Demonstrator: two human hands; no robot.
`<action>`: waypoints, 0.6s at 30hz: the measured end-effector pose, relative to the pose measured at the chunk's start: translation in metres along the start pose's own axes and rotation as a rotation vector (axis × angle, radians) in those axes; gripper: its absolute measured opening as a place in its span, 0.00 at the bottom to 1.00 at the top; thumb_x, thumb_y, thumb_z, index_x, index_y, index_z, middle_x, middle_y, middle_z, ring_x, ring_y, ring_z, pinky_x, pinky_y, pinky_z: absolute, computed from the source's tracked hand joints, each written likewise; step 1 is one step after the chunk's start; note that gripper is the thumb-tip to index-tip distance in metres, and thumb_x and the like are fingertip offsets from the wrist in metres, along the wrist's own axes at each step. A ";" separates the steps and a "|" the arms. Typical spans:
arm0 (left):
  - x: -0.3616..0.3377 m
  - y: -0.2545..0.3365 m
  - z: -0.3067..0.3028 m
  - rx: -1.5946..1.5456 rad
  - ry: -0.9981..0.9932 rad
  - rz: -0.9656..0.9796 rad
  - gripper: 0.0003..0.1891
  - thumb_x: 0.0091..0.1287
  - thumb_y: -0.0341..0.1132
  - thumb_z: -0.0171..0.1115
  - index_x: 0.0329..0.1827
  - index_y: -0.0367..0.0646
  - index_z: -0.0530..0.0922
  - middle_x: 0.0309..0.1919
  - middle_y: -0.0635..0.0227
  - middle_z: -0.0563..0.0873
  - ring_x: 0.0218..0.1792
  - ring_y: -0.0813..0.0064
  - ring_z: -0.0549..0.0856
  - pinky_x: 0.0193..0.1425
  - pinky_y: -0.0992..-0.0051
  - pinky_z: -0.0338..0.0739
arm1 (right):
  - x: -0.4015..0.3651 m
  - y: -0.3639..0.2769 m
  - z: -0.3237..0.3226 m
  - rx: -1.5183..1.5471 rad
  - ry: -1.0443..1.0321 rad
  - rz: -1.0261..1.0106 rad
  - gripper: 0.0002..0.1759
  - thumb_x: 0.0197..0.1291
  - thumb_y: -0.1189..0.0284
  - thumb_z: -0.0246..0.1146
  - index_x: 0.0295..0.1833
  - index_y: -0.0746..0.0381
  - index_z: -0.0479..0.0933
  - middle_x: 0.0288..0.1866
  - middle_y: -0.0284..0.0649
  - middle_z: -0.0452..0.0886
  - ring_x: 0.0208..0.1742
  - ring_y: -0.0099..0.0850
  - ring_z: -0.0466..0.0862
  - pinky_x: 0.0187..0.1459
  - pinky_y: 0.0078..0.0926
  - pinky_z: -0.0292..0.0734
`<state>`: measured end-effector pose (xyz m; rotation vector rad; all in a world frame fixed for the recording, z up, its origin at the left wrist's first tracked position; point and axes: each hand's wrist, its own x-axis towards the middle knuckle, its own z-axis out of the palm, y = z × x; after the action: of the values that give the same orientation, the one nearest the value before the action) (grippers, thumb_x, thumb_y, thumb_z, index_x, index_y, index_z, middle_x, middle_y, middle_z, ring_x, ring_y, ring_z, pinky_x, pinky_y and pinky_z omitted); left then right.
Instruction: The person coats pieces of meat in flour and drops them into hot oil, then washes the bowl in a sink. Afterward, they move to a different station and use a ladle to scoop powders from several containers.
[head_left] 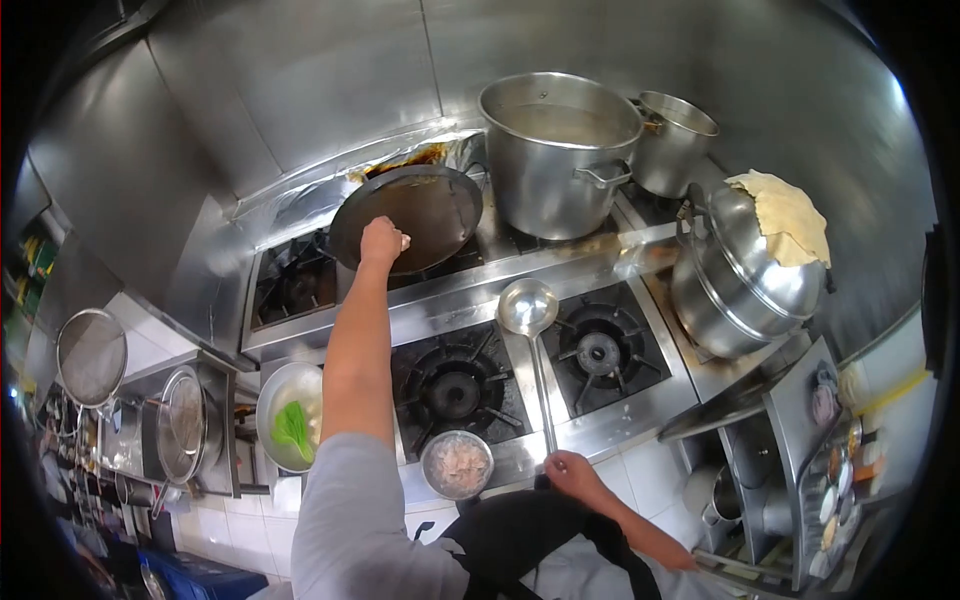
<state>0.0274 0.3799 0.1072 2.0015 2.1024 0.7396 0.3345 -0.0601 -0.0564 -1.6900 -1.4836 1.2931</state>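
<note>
My left hand (382,243) is stretched out over a wide dark wok (440,215) on the back burner. Its fingers are closed, and a small pale piece (404,242) shows at their edge, too small to name surely. Low on the right, my right hand (577,474) grips the handle end of a large metal ladle (528,307), whose bowl lies between the two front burners. A metal bowl (458,465) of pale pink raw pieces stands at the stove's front edge. Beside my left forearm is a white bowl (270,405) with a green leaf (291,428) in it.
A big stockpot (550,185) and a smaller pot (668,160) stand behind, right of the wok. A domed steel pot (735,290) with a pale cloth (785,220) on it is at right. Strainers (92,357) are at left. Front burners (455,388) have raised grates.
</note>
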 end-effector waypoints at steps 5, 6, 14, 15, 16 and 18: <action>-0.009 -0.020 -0.033 -0.009 0.137 -0.014 0.10 0.57 0.32 0.64 0.38 0.34 0.84 0.43 0.45 0.86 0.47 0.47 0.85 0.55 0.57 0.80 | 0.030 -0.029 0.011 -0.161 -0.143 -0.051 0.14 0.64 0.62 0.59 0.43 0.61 0.80 0.40 0.50 0.85 0.45 0.50 0.85 0.48 0.40 0.79; -0.007 -0.022 -0.039 -0.009 0.110 -0.070 0.11 0.57 0.32 0.63 0.39 0.34 0.84 0.43 0.45 0.86 0.48 0.47 0.85 0.55 0.57 0.79 | 0.037 -0.030 0.015 -0.166 -0.147 -0.065 0.14 0.64 0.62 0.59 0.43 0.61 0.80 0.40 0.50 0.85 0.45 0.50 0.85 0.48 0.40 0.79; 0.020 -0.048 -0.017 0.121 0.007 0.010 0.13 0.61 0.33 0.59 0.42 0.34 0.84 0.46 0.41 0.85 0.51 0.47 0.84 0.57 0.58 0.79 | 0.039 -0.045 0.028 -0.178 -0.097 -0.242 0.15 0.63 0.63 0.59 0.44 0.63 0.82 0.41 0.49 0.85 0.42 0.44 0.85 0.47 0.36 0.79; 0.013 -0.043 -0.024 0.083 -0.009 0.044 0.12 0.61 0.32 0.58 0.42 0.36 0.85 0.45 0.43 0.85 0.51 0.49 0.85 0.58 0.59 0.79 | 0.029 -0.050 0.025 -0.172 -0.096 -0.227 0.15 0.63 0.63 0.59 0.44 0.63 0.82 0.41 0.49 0.85 0.42 0.44 0.85 0.47 0.36 0.79; 0.005 -0.044 -0.031 -0.077 0.018 0.053 0.11 0.61 0.33 0.59 0.42 0.39 0.85 0.44 0.47 0.86 0.49 0.51 0.85 0.57 0.60 0.79 | 0.021 -0.059 0.018 -0.155 -0.136 -0.131 0.15 0.63 0.63 0.59 0.44 0.63 0.82 0.39 0.49 0.85 0.41 0.42 0.86 0.46 0.35 0.79; -0.021 -0.032 -0.053 -0.181 0.090 0.122 0.09 0.61 0.34 0.61 0.40 0.41 0.84 0.41 0.51 0.87 0.46 0.52 0.86 0.53 0.62 0.79 | 0.016 -0.058 0.017 -0.127 -0.192 -0.023 0.15 0.63 0.64 0.59 0.44 0.64 0.82 0.38 0.49 0.86 0.40 0.40 0.86 0.45 0.35 0.79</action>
<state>-0.0224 0.3464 0.1344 2.0462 1.8941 1.0195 0.2930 -0.0340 -0.0176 -1.6595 -1.7239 1.4084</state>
